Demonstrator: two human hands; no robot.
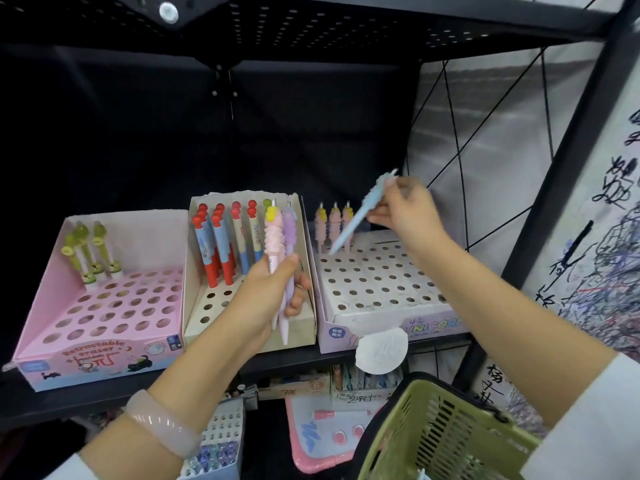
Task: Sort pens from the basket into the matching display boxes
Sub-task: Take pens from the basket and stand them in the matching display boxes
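The green basket (446,431) hangs nearest me at lower right, below the shelf (329,358). My left hand (273,296) grips a pink pen (272,244) and a purple pen (289,237) upright before the middle box (304,327). Farther right, my right hand (405,211) pinches a blue pen (360,216), tilted tip-down over the holed unicorn box (388,323), beside three pink pens (334,223) standing in its back row.

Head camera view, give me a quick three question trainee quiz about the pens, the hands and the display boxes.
1. True or false: the right hand holds a blue pen over the right display box.
2. How many pens does the left hand hold? A one, B two, C four.
3. Fill in: the basket is ____ in colour.

Key: 1 true; 2 B, a pink pen and a purple pen; 3 green.
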